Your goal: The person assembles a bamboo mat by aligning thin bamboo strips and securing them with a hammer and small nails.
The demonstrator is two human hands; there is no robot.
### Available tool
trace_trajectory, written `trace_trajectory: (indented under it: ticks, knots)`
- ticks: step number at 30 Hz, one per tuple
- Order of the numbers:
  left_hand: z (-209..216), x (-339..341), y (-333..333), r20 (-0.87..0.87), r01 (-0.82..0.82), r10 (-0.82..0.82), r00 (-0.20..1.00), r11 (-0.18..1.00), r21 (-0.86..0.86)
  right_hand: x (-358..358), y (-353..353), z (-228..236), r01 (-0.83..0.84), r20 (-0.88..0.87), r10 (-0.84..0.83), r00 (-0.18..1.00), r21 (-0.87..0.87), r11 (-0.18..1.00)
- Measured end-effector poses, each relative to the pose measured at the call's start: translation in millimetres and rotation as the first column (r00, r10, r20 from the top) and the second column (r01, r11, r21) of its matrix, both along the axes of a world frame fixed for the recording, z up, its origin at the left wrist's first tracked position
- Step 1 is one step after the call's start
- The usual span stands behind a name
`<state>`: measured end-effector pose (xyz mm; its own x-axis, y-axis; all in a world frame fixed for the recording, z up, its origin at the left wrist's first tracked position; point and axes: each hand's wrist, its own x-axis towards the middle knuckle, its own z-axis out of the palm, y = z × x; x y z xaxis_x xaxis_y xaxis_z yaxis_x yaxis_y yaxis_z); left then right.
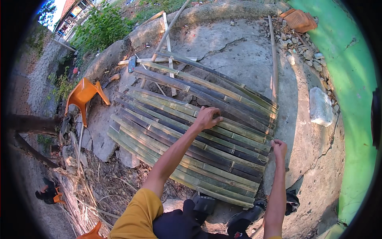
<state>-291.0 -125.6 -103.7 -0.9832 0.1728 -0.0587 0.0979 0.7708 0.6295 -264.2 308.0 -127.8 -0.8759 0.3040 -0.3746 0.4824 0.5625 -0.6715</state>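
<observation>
Bamboo slat panel, long green-and-dark split strips side by side, lies over the cracked grey concrete slab, left of the green painted wall. Your right hand is at the panel edge facing the wall, fingers curled in; can't tell if they're pinching anything. Your left hand is over the middle slats, farther from the wall, fingers bent; can't tell whether it grips or just rests.

Reads like slat positioning. Use the wall-side ends as datum: they line up fairly well, far ends are staggered. Steady with the left, set ends with the right, even out the gaps, mind splinters. Watch the long wooden pole, closer to the wall than most of the panel.
</observation>
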Motion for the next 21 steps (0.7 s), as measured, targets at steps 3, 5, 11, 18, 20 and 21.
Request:
trace_trajectory:
  ticks: [3,5,11,18,20,21]
  knots:
    - [-3.6,4.8,2.8,-0.112,0.008,-0.013,0.994,0.999,-0.041,1.4,1.7,-10.1,0.061,-0.029,-0.059,0.998,0.094,0.994]
    - [-3.2,2.4,-1.2,-0.133,0.03,-0.044,0.99,0.994,-0.104,1.9,8.1,-19.9,0.078,-0.069,-0.07,0.995,0.122,0.989]
    - [3.0,-14.7,-1.3,-0.081,0.102,-0.122,0.989,0.971,-0.217,1.5,21.6,-28.5,0.042,-0.027,-0.04,0.999,0.089,0.995]
    - [-11.5,-17.4,1.3,-0.144,0.082,-0.11,0.983,0.978,-0.19,-3.6,32.5,-39.8,0.003,-0.043,0.0,0.999,0.068,0.998]
    - [-12.5,-8.2,-5.6,-0.216,0.054,-0.099,0.971,0.977,-0.207,-1.7,16.6,-35.7,0.011,-0.027,-0.01,1.0,0.027,1.0]
    - [-12.7,-3.7,-9.6,-0.233,0.036,-0.087,0.969,0.976,-0.214,1.0,4.8,-25.6,0.016,-0.015,-0.016,1.0,0.013,1.0]
